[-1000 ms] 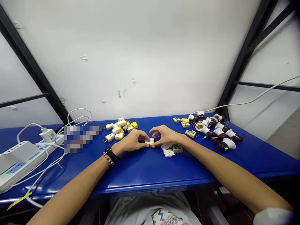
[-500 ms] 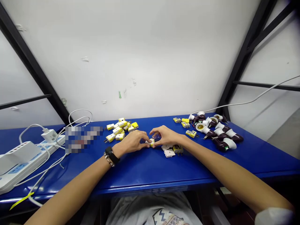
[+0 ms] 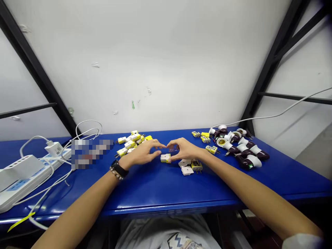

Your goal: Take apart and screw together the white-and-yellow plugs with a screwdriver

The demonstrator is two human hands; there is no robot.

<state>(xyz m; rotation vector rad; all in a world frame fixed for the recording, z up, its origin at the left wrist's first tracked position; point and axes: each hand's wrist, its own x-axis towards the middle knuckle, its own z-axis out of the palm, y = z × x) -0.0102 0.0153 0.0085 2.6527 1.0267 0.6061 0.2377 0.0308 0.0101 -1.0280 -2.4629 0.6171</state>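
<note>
- Plug (image 3: 165, 158) on the bench (image 3: 155, 186), by the thumb tip of the right hand (image 3: 174, 152), fingers curved wide; cannot tell whether gripping.
- Left hand (image 3: 141, 153) near, fingers spread, holding nothing.
- Best steadied at both ends, clear of loose covers (image 3: 187, 170) beside the right fingers.

Bright, w/ glare on tbl (image 3: 145, 190)

A pale wall (image 3: 181, 58) with scattered marks (image 3: 149, 91) rises behind the glossy blue counter (image 3: 160, 188). Black metal posts (image 3: 38, 69) with thin crossbars (image 3: 280, 95) flank both sides. Light is even above; the floor (image 3: 271, 241) lies dim.
</note>
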